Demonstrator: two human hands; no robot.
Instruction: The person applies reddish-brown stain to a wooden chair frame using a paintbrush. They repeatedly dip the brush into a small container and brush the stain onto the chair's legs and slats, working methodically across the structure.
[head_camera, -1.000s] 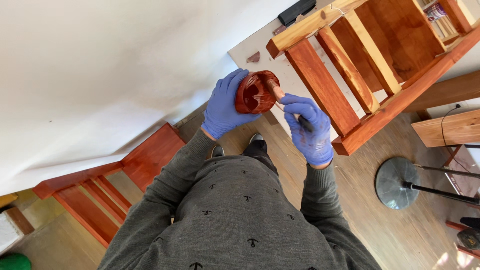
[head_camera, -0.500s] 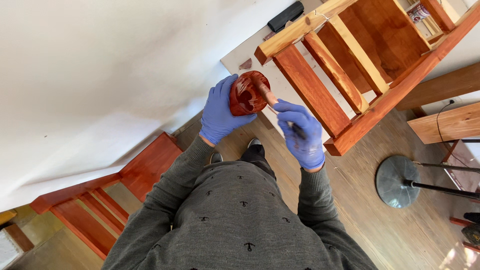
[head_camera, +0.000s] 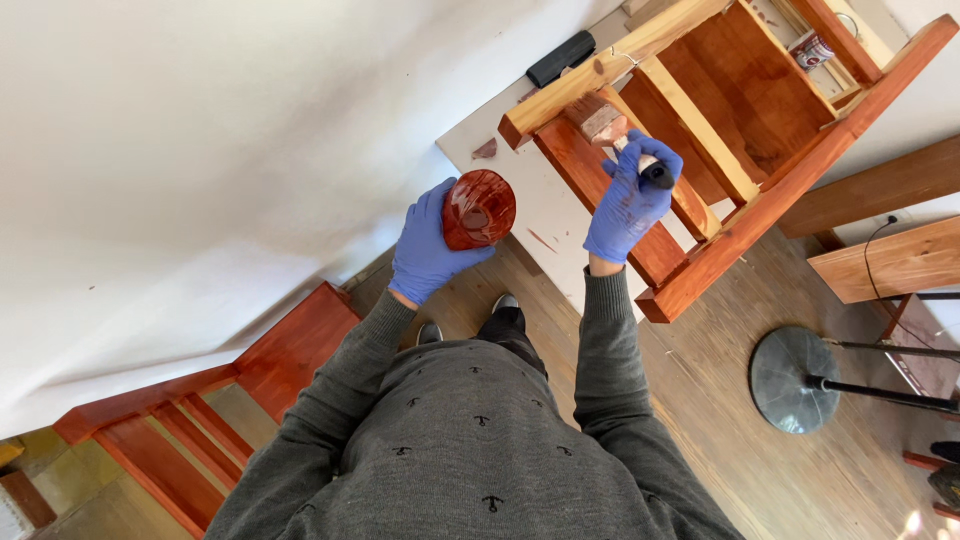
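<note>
Item: left hand (head_camera: 428, 248), blue glove, fingers curled around a small round tub of red-brown stain (head_camera: 479, 208), its open mouth turned toward me; held in the air, off to the left of the work.

Item: right hand (head_camera: 628, 200), blue glove, fingers closed in a fist round the dark handle of a paintbrush (head_camera: 612, 130). Bristles point up and left from the fist and touch the stained rail (head_camera: 600, 190) of the wooden frame (head_camera: 740, 210).

Item: wooden frame, part stained red, part bare pale wood, lying tilted over a white board (head_camera: 540, 190).

Relation: the brush's long axis runs across the rail, the rail slanting from upper left to lower right. The right hand is at the frame; the tub sits just left of it, apart.

Item: round stand base (head_camera: 795, 380) on the wooden floor (head_camera: 700, 400), lower right.
</note>
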